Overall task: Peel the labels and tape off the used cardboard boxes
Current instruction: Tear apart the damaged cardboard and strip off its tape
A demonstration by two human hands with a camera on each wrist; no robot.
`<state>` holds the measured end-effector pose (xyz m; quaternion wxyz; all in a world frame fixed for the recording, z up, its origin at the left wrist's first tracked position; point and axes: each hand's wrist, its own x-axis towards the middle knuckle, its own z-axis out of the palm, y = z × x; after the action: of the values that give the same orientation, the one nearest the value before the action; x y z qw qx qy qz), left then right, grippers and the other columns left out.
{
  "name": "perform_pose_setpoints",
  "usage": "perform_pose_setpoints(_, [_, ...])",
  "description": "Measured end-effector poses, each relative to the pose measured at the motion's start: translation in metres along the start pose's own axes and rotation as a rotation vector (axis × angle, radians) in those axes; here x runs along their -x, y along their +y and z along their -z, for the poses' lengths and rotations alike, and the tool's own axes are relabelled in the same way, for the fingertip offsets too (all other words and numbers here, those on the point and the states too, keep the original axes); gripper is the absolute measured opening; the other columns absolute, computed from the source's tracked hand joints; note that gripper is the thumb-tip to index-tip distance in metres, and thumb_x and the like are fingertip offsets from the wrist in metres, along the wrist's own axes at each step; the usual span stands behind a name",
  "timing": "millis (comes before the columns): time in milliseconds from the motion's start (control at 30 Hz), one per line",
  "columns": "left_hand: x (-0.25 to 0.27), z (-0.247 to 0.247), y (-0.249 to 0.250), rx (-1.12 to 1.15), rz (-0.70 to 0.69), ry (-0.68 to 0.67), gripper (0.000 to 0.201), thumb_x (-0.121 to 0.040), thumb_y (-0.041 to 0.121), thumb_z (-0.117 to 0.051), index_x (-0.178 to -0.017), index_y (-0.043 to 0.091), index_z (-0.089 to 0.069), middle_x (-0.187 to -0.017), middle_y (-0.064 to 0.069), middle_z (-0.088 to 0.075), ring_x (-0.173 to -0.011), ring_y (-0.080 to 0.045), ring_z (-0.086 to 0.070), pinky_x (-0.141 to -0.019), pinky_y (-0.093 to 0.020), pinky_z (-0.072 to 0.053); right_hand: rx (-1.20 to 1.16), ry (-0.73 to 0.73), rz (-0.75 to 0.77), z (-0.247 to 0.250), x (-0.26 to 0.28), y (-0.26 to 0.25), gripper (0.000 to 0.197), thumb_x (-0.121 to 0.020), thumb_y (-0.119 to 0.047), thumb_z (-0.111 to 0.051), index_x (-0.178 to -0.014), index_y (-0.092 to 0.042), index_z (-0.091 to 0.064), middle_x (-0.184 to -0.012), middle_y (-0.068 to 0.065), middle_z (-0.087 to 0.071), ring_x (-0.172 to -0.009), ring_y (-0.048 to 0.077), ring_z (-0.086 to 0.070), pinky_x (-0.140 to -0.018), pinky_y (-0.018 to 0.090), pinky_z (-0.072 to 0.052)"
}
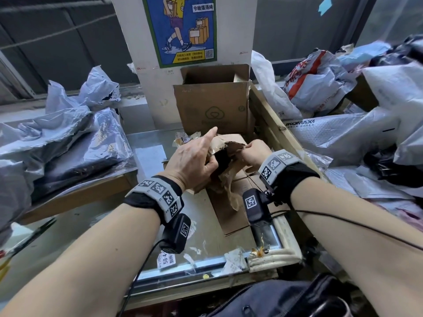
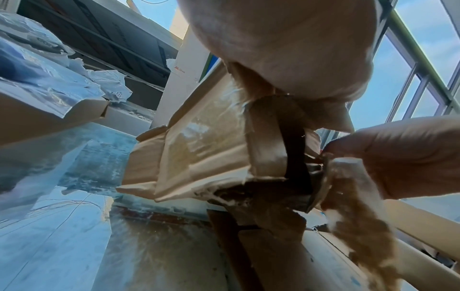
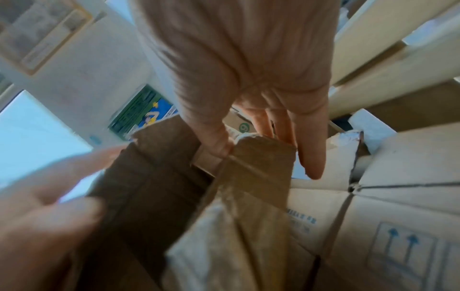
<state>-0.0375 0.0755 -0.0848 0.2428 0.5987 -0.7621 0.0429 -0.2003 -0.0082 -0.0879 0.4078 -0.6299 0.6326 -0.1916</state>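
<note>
The small cardboard box (image 1: 223, 156) is held up over the desk (image 1: 146, 156), between the two hands and just nearer than the open box (image 1: 212, 106) standing at twelve o'clock. The left hand (image 1: 194, 161) wraps its nine o'clock side: thumb and lower fingers are curled round the wall, while the forefinger sticks out straight toward twelve. The right hand (image 1: 253, 152) sits at three o'clock, its thumb and first fingers pinched together on the top of a strip of tape (image 1: 229, 188); the little finger stands free in the right wrist view.

What matters is how that tape lies. From the pinch at the box's upper right edge, the freed length hangs down toward six o'clock, crumpled and fuzzed with torn paper, as the left wrist view shows (image 2: 358, 226). A glossy band still stuck to the box (image 2: 199, 141) runs across the face under the left hand. So the bond line lies at about nine o'clock from the right fingers, and the tape's long axis runs from there toward the left palm.

The right hand is plainly the puller and the left the anchor. A pull toward three or four o'clock, low along the face, would probably lift tape rather than more liner.
</note>
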Motion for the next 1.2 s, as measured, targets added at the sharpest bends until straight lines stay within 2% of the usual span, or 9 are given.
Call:
perform_pose_setpoints(100, [0.001, -0.005, -0.005, -0.003, -0.047, 0.038, 0.062, -0.083, 0.023, -0.036, -0.139, -0.004, -0.042, -0.09, -0.014, -0.065, -0.077, -0.028, -0.06, -0.077, -0.035, -0.048, 0.021, 0.036, 0.015, 0.002, 0.003, -0.003, 0.038, -0.076, -0.031, -0.062, -0.091, 0.004, -0.066, -0.091, 0.019, -0.069, -0.079, 0.036, -0.067, -0.074, 0.044, -0.057])
perform_pose_setpoints(233, [0.005, -0.006, -0.012, -0.072, -0.079, 0.053, 0.07, -0.076, 0.029, -0.042, -0.142, 0.003, -0.039, -0.115, -0.016, -0.062, -0.099, -0.031, -0.059, -0.092, -0.039, -0.047, 0.151, 0.175, 0.103, 0.003, 0.006, -0.006, 0.023, -0.087, -0.019, -0.053, -0.092, -0.002, -0.067, -0.092, 0.014, -0.063, -0.089, 0.033, -0.058, -0.07, 0.028, -0.039])
perform_pose_setpoints(400, [0.007, -0.006, -0.02, -0.086, -0.055, 0.115, 0.082, -0.068, 0.034, -0.048, -0.144, 0.006, -0.033, -0.116, -0.014, -0.054, -0.104, -0.027, -0.05, -0.098, -0.039, -0.043, 0.111, 0.326, 0.271, 0.003, 0.005, -0.008, 0.024, -0.091, -0.019, -0.054, -0.099, -0.004, -0.071, -0.103, 0.016, -0.068, -0.101, 0.031, -0.061, -0.084, 0.03, -0.045])
perform_pose_setpoints(533, [0.01, -0.013, -0.023, -0.041, 0.017, 0.104, 0.088, -0.068, 0.046, -0.055, -0.145, 0.018, -0.025, -0.123, -0.013, -0.042, -0.11, -0.027, -0.041, -0.095, -0.043, -0.047, 0.093, 0.424, 0.451, 0.003, 0.008, -0.012, 0.016, -0.089, -0.015, -0.056, -0.093, -0.001, -0.065, -0.095, 0.015, -0.067, -0.09, 0.029, -0.06, -0.073, 0.027, -0.04])
perform_pose_setpoints(700, [0.0, -0.019, -0.01, 0.257, 0.27, 0.074, 0.103, -0.062, 0.071, -0.059, -0.147, 0.023, -0.027, -0.142, -0.011, -0.034, -0.13, -0.025, -0.034, -0.11, -0.039, -0.032, 0.178, 0.518, 0.785, -0.002, 0.011, -0.016, 0.009, -0.087, -0.007, -0.057, -0.086, 0.001, -0.06, -0.09, 0.016, -0.062, -0.079, 0.03, -0.06, -0.069, 0.033, -0.045])
perform_pose_setpoints(800, [-0.015, -0.012, -0.002, 0.331, 0.381, 0.087, 0.097, -0.07, 0.059, -0.072, -0.149, 0.027, -0.025, -0.154, -0.015, -0.02, -0.143, -0.028, -0.019, -0.118, -0.04, -0.019, 0.244, 0.497, 0.926, -0.005, 0.015, -0.011, 0.01, -0.087, -0.006, -0.055, -0.085, 0.003, -0.058, -0.088, 0.018, -0.059, -0.074, 0.033, -0.06, -0.065, 0.037, -0.048])
perform_pose_setpoints(867, [-0.02, -0.012, -0.002, 0.28, 0.409, 0.048, 0.087, -0.078, 0.055, -0.069, -0.149, 0.031, -0.025, -0.157, -0.016, -0.013, -0.144, -0.032, -0.014, -0.118, -0.043, -0.015, 0.27, 0.484, 0.986, -0.006, 0.018, -0.009, 0.016, -0.088, -0.01, -0.05, -0.082, 0.003, -0.057, -0.085, 0.018, -0.058, -0.072, 0.033, -0.059, -0.064, 0.038, -0.049])
perform_pose_setpoints(1033, [-0.014, -0.023, -0.009, 0.261, 0.346, 0.048, 0.063, -0.09, 0.048, -0.056, -0.146, 0.033, -0.032, -0.152, -0.019, -0.02, -0.139, -0.036, -0.023, -0.116, -0.047, -0.021, 0.22, 0.458, 0.949, -0.004, 0.02, -0.009, 0.013, -0.088, -0.008, -0.054, -0.08, 0.002, -0.056, -0.08, 0.016, -0.059, -0.068, 0.031, -0.057, -0.062, 0.034, -0.044])
perform_pose_setpoints(1200, [-0.01, -0.027, -0.003, 0.253, 0.315, 0.07, 0.059, -0.093, 0.045, -0.052, -0.147, 0.033, -0.03, -0.153, -0.019, -0.019, -0.141, -0.035, -0.02, -0.117, -0.046, -0.019, 0.003, 0.439, 0.725, -0.003, 0.023, -0.012, 0.015, -0.088, -0.012, -0.057, -0.08, 0.001, -0.059, -0.077, 0.01, -0.061, -0.068, 0.021, -0.054, -0.062, 0.03, -0.043])
